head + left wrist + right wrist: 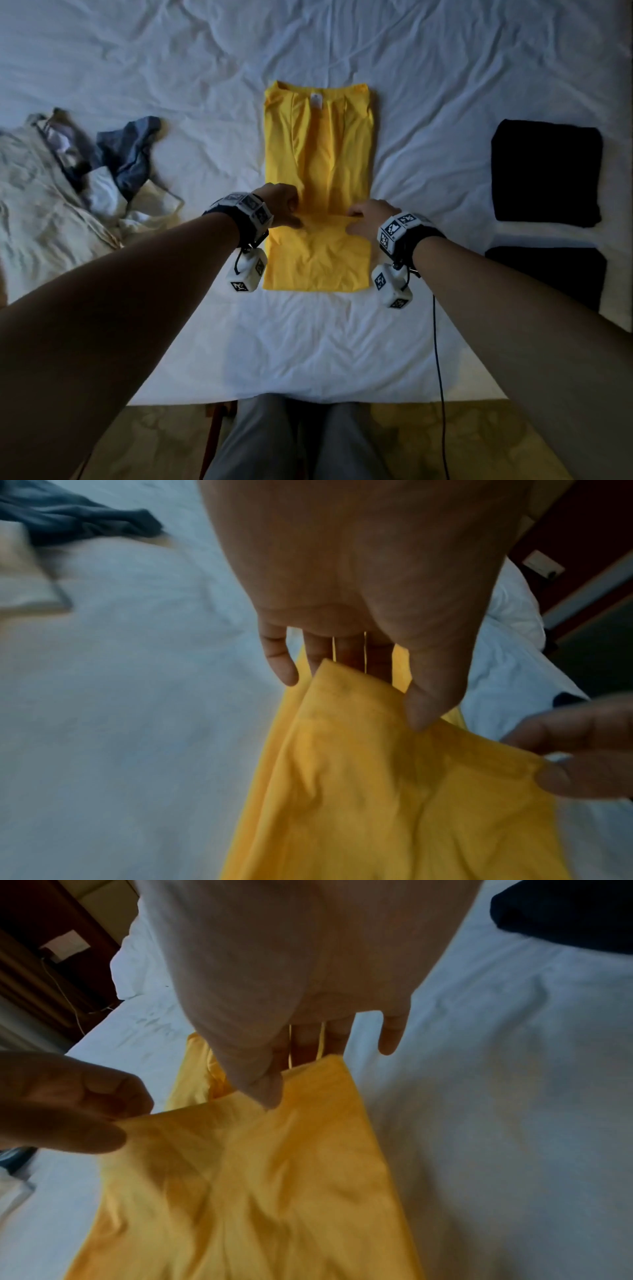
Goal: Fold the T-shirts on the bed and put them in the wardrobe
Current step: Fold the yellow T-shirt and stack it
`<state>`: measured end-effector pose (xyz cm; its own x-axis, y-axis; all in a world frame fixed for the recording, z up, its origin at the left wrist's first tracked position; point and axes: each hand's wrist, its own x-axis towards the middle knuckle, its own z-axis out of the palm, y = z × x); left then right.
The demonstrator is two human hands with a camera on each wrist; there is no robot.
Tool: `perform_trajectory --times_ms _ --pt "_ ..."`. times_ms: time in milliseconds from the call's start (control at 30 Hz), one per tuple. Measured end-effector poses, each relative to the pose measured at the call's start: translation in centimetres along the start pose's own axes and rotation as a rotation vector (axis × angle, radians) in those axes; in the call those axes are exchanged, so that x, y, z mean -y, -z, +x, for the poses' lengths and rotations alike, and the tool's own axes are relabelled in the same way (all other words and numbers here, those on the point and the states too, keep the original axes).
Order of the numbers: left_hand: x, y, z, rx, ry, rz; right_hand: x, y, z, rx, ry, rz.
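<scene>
I'm mid-fold on the bright yellow cotton T-shirt (318,185), which lies in the middle of the rumpled white bed sheet (428,102) as a long strip, sleeves already tucked in, collar tag at the far end. My left hand (282,205) pinches the hem's left corner between thumb and fingers, and my right hand (370,219) pinches the right corner the same way; both wrist views show the cloth caught under the thumbs. The hem edge sits doubled over the lower part of the strip, so I judge this to be the bottom-up fold. Next I'd carry both corners evenly toward the collar and lay them down square, keeping the edge taut so the soft cloth doesn't sag or skew. To my right, two folded black garments (546,176) lie well apart from the yellow one, so nothing blocks the path. To my left sits a loose heap of grey-blue, white and cream clothes (113,164), not yet folded. No wardrobe shows here.
</scene>
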<state>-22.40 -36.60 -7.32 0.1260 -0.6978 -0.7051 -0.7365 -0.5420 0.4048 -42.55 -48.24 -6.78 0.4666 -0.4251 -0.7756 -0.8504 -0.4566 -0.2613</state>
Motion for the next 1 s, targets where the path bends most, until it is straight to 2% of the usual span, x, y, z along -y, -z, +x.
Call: perform_trajectory --times_ms 167,300,400,467,533,600,667,767,867,1000 --pt "-0.1 -0.2 2.1 0.091 -0.091 0.047 0.5 0.2 2.0 0.051 0.085 -0.001" --pt "0.3 0.5 2.5 0.027 -0.111 -0.060 1.0 0.9 2.6 -0.064 0.080 0.020" --pt "0.6 0.9 2.7 -0.107 -0.064 -0.140 1.4 1.3 3.0 -0.123 0.096 0.082" --pt "1.2 0.5 2.5 -0.254 -0.043 -0.161 1.3 1.0 3.2 -0.184 0.087 0.138" --pt "2.1 -0.2 2.0 -0.401 0.027 -0.201 1.2 0.4 3.1 -0.292 0.023 0.223" --pt "2.7 -1.1 1.4 -0.481 0.170 -0.297 0.7 -0.1 2.6 -0.380 -0.101 0.379" --pt "3.1 -2.1 0.4 -0.450 0.351 -0.423 0.0 -0.9 1.7 -0.383 -0.253 0.533" --pt "4.3 -4.4 -1.1 -0.321 0.540 -0.557 -1.3 -3.0 -0.1 -0.242 -0.410 0.680" --pt "4.7 -6.0 -2.4 -0.182 0.562 -0.743 -2.1 -5.1 -1.3 -0.127 -0.444 0.792" --pt "4.5 -7.0 -3.9 0.027 0.575 -0.781 -2.9 -7.6 -1.3 0.038 -0.510 0.937"
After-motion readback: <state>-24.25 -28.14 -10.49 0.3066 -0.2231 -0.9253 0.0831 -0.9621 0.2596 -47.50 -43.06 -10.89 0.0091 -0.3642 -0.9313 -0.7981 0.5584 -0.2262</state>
